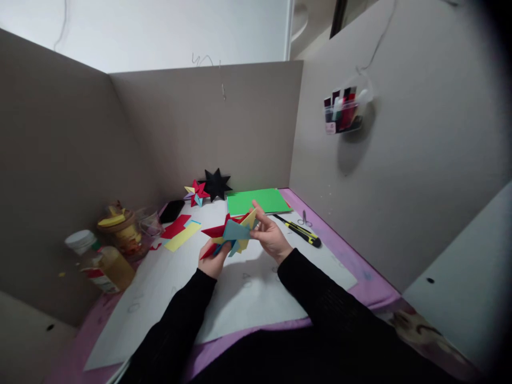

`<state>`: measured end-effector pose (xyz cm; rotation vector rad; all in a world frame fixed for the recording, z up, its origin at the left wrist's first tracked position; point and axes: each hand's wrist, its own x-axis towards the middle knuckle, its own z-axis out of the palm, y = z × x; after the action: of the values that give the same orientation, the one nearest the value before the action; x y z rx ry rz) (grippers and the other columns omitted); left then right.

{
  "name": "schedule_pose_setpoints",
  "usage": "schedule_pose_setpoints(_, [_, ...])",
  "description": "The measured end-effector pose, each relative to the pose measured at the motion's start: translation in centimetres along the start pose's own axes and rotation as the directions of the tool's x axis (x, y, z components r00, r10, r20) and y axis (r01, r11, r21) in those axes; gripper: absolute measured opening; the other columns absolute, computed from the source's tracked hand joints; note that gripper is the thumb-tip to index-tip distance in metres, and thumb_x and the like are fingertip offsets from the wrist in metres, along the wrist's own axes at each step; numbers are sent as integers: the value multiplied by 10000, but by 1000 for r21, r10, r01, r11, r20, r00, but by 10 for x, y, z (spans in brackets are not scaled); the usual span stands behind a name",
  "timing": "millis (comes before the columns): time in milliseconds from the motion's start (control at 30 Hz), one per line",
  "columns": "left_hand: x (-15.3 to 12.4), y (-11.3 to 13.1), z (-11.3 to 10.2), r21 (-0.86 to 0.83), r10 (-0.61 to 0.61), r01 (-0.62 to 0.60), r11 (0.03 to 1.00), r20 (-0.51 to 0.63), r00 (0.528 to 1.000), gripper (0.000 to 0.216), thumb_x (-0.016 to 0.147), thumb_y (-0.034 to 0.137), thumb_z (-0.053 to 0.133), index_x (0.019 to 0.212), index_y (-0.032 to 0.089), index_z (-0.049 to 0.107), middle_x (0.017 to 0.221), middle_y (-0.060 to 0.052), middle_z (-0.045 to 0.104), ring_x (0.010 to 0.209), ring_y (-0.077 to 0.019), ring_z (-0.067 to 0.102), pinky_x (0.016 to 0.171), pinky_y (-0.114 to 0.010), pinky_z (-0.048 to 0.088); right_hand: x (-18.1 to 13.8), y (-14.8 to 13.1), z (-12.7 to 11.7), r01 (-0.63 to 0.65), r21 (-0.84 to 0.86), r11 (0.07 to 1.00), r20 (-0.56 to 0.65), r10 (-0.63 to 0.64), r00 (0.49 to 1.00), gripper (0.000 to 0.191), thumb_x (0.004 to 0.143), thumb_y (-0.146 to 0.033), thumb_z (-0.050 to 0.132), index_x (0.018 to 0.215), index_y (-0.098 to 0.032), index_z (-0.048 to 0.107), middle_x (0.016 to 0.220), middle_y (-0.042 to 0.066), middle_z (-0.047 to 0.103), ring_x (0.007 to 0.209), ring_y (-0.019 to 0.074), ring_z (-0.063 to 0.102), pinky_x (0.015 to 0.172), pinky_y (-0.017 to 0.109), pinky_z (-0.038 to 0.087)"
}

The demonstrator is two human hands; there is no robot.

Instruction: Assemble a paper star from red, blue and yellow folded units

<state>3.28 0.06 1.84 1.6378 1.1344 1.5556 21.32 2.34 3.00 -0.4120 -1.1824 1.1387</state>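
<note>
A folded paper star (237, 230) in red, light blue, yellow and darker blue is held between both hands, raised over the white sheet (240, 298). My left hand (214, 258) closes on its lower left part, by a red point and the blue fold. On the other side my right hand (270, 234) pinches the light blue and yellow part, thumb in front and a finger stretched up behind. The paper hides some of the left fingertips. Nearest my right hand lies a yellow and black utility knife (300, 232).
Small scissors (304, 220) lie beyond the knife. Green paper (258, 201), a black star (216, 184) and a small multicoloured star (196, 193) are at the back. Left are red and yellow paper (183, 236), a black phone (172, 211), a cup (124, 232) and a glue bottle (102, 264). Grey panels surround the desk.
</note>
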Motion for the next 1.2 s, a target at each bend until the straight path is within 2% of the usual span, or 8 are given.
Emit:
schedule_pose_setpoints(67, [2,-1,-1,-11,-41,41,999,-7,999,350,716,413,662,956,158,671,913,-65,720,904,-260,651,807,-361,513,0,-1,0,5,-36,999,-2,-5,1000,446,553,-264,821,975,-330,692,1513,-42,208,1371,247,240,1073,408,281])
schedule_pose_setpoints(233, [1,-2,1,-46,-32,33,998,22,999,353,705,431,668,932,161,676,909,-61,717,909,-258,646,811,-353,506,2,-2,-2,-14,-185,983,-14,11,1000,284,577,-301,809,833,-249,696,1499,24,256,1373,260,235,1091,432,223])
schedule_pose_setpoints(367, [-2,1,5,-96,-45,49,994,38,998,351,703,429,673,922,154,680,918,-67,717,900,-254,648,810,-352,507,3,-1,-2,-23,-180,983,-39,16,999,296,580,-316,801,842,-235,689,1462,51,334,1366,254,247,1084,429,231])
schedule_pose_setpoints(467, [-1,2,5,-98,-59,63,993,45,997,354,701,429,676,927,156,683,919,-66,718,904,-256,649,819,-356,504,3,-2,-2,-30,-186,982,-22,26,999,324,576,-328,804,869,-243,697,1459,44,338,1346,261,287,1078,430,248])
schedule_pose_setpoints(667, [0,5,3,-72,-54,56,996,27,998,358,703,418,674,960,169,686,933,-76,719,948,-272,640,848,-380,493,1,-2,-5,4,-220,976,27,2,1000,202,602,-313,801,767,-250,701,1467,5,320,1345,258,296,1096,437,215])
schedule_pose_setpoints(933, [-1,2,3,-40,-13,13,999,-2,1000,295,701,364,682,923,170,687,892,-54,725,877,-243,654,786,-337,514,0,-3,-4,28,-250,968,43,-18,999,171,616,-303,792,733,-241,683,1416,22,389,1334,263,312,1086,462,233])
schedule_pose_setpoints(1200, [-3,1,5,-31,18,-17,999,14,1000,348,713,420,669,944,160,679,887,-67,725,844,-247,662,764,-350,525,4,6,-4,8,-364,931,-20,-16,1000,326,609,-316,778,909,-237,678,1376,58,418,1339,252,281,1087,414,228])
